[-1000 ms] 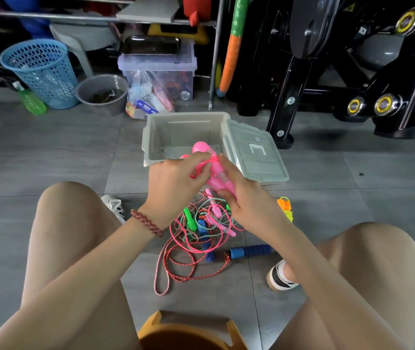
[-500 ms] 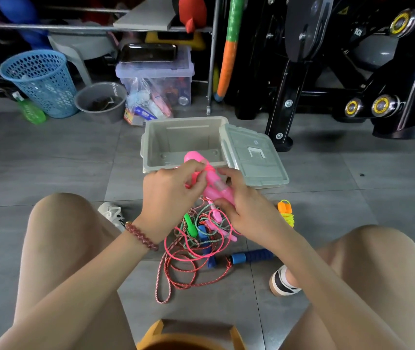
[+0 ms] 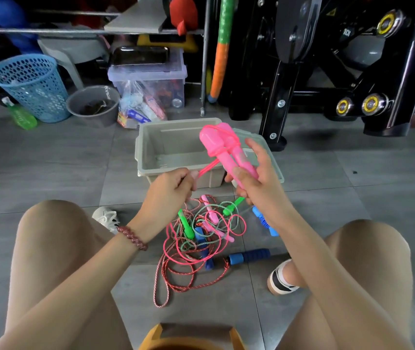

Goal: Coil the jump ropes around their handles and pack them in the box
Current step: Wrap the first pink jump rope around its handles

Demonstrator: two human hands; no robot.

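Observation:
My right hand (image 3: 256, 183) grips two pink jump-rope handles (image 3: 224, 147) held side by side, tilted up over the grey box (image 3: 150, 152). Pink cord is looped round the handles near their thick ends. My left hand (image 3: 171, 190) pinches the pink cord (image 3: 207, 169), which runs taut from my fingers up to the handles. The box stands open on the floor, its lid (image 3: 272, 160) lying to its right, partly behind my right hand. On the floor between my knees lies a tangle of ropes (image 3: 198, 238) with green, pink and blue handles.
A blue foam handle (image 3: 249, 256) lies near my right foot. Behind the box stand a blue basket (image 3: 32, 87), a grey bucket (image 3: 92, 104), a clear storage bin (image 3: 148, 79) and a black exercise machine (image 3: 327, 72). An orange stool edge (image 3: 191, 337) is below me.
My right hand has lifted the pink handles higher and tilted them over the box. My left hand has pulled away to the lower left, drawing the pink cord taut.

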